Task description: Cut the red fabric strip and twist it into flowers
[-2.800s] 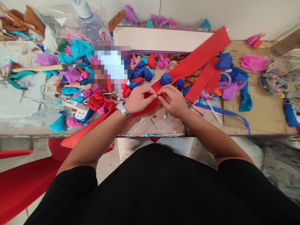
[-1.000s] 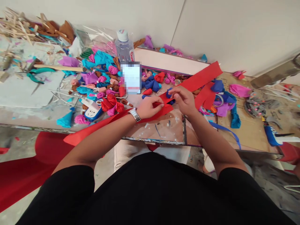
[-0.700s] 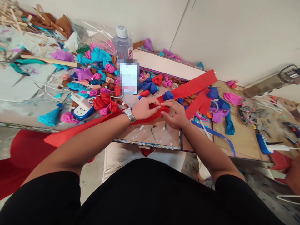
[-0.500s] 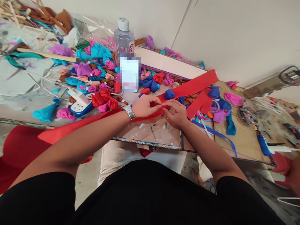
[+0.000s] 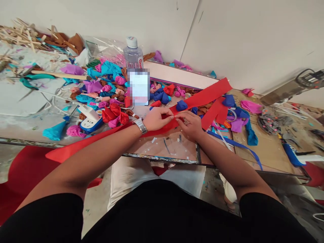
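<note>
Over the front of the table, my left hand (image 5: 159,119) and my right hand (image 5: 189,124) meet fingertip to fingertip, both pinching a long red strip of fabric or crepe paper (image 5: 121,129). One end of that strip trails left under my left forearm and past the table edge. My fingers cover the pinched spot. Just beyond my hands lies a folded blue piece (image 5: 181,105). It rests by another red strip (image 5: 210,91), which slants away to the right. A shorter red strip (image 5: 219,111) is beside my right hand.
A phone with a blurred screen (image 5: 139,87) leans against a water bottle (image 5: 133,55). Colourful rolled flowers crowd the table's back left. A power strip (image 5: 91,124), teal-handled pliers (image 5: 42,76) and a heap of wooden sticks (image 5: 22,35) lie left. A blue ribbon (image 5: 243,147) hangs at the right edge.
My fingertips have come closer together on the red strip, with both hands still pinching. The whole view has shifted slightly, so the table's back sits lower in the picture.
</note>
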The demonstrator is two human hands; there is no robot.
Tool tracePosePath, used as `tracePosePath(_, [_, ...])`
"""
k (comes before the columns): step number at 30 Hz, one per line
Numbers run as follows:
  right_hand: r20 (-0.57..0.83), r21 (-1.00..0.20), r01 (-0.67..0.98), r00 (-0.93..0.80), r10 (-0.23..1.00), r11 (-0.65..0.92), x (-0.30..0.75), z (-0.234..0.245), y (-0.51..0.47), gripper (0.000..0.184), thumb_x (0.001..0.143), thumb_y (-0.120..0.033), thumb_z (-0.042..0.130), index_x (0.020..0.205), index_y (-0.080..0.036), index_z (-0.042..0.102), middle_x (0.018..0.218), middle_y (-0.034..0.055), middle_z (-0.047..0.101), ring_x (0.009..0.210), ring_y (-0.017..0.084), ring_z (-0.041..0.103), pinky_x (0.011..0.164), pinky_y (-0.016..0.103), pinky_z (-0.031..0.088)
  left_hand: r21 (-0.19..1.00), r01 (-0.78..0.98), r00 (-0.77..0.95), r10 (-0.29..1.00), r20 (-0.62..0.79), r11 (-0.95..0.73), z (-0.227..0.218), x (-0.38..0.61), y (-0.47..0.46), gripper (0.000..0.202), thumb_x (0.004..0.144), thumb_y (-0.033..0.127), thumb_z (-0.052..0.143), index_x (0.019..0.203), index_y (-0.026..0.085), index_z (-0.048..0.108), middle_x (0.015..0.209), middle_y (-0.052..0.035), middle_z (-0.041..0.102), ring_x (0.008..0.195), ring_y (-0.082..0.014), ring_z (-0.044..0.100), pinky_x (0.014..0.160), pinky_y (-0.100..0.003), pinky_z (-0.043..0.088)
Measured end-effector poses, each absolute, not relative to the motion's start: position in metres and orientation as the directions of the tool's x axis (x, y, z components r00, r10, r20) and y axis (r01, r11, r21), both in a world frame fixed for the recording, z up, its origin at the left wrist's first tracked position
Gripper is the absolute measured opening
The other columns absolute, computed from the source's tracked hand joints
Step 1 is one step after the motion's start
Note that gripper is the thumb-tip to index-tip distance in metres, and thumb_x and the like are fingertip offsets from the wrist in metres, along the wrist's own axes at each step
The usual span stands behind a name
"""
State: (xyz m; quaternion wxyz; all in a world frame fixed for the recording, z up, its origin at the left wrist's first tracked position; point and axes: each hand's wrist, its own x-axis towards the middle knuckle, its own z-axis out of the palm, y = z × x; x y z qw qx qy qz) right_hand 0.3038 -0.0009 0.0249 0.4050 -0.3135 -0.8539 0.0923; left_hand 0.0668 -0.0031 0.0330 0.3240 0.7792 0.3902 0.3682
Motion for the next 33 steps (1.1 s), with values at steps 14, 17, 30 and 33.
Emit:
tracePosePath(14, [0.668,-0.318,0.508,-0.480,0.569,0.801,0.3025,0.0291,-0.0012,0.017,0.104,-0.032,0.065,0.110,-0.024,0.079,0.108,0.0054,0.081,0.102,0.017,0.076,0.093,0.034,0.061,0.820,0.353,0.395,0.866,0.306,-0.451,0.0339,0.0680,-0.0028,0.034,0.098,0.046,0.062,0.097,0.017,0.080,0.095,-0.0037,0.080,0.085,-0.0154,0.067,0.083,-0.030,0.050])
tracePosePath(17, [0.673,-0.298,0.517,-0.483,0.561,0.802,0.3017,0.0294,-0.0015,0.016,0.103,-0.032,0.065,0.109,-0.024,0.078,0.108,0.0052,0.081,0.102,0.018,0.075,0.093,0.035,0.061,0.819,0.343,0.399,0.861,0.316,-0.460,0.0329,0.0683,-0.0027,0.034,0.098,0.045,0.062,0.095,0.016,0.079,0.092,-0.0041,0.080,0.082,-0.0151,0.067,0.082,-0.030,0.050])
tracePosePath(30, [0.638,-0.378,0.538,-0.438,0.633,0.753,0.2961,0.0293,-0.0074,0.014,0.104,-0.029,0.063,0.107,-0.021,0.075,0.108,0.0059,0.077,0.102,0.017,0.073,0.094,0.032,0.059,0.780,0.437,0.366,0.881,0.301,-0.448,0.0348,0.0709,-0.0075,0.036,0.099,0.046,0.059,0.102,0.018,0.081,0.102,-0.0040,0.082,0.091,-0.0180,0.070,0.087,-0.033,0.050])
tracePosePath(33, [0.623,-0.409,0.545,-0.419,0.660,0.732,0.2954,0.0298,-0.0088,0.015,0.104,-0.030,0.063,0.106,-0.021,0.074,0.107,0.0061,0.077,0.102,0.017,0.073,0.094,0.032,0.059,0.767,0.450,0.370,0.877,0.307,-0.458,0.0353,0.0711,-0.0085,0.037,0.100,0.047,0.058,0.103,0.019,0.081,0.105,-0.0046,0.082,0.094,-0.0189,0.071,0.089,-0.033,0.050])
